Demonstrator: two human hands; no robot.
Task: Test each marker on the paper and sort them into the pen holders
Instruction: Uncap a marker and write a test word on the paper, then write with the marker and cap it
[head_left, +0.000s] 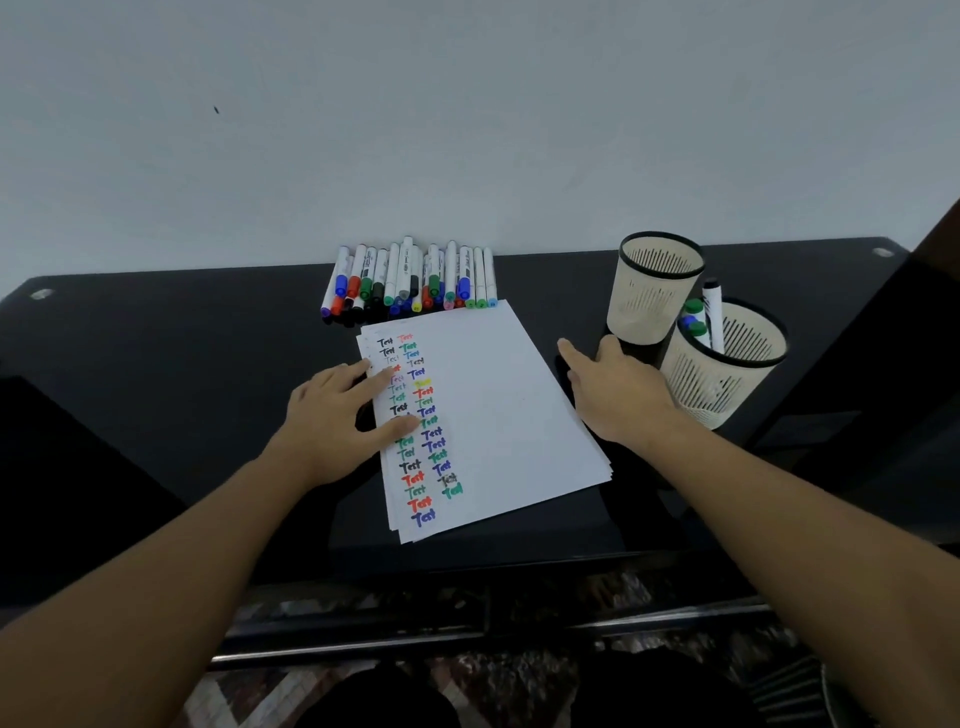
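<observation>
A stack of white paper (498, 410) lies on the black table, its left side filled with two columns of coloured "Test" marks. My left hand (337, 421) rests flat on the paper's left edge, fingers spread. My right hand (618, 389) hovers or rests just right of the paper, fingers relaxed, holding nothing. A pile of several capped markers (410, 280) lies behind the paper by the wall. Two cream mesh pen holders stand at the right: the far holder (657, 291) looks empty, the near holder (727, 364) contains a few markers.
The black table (156, 364) runs along a pale wall. A dark object (883, 338) stands at the right edge behind the holders. A dark shape sits at the lower left. Patterned floor shows below the table's front edge.
</observation>
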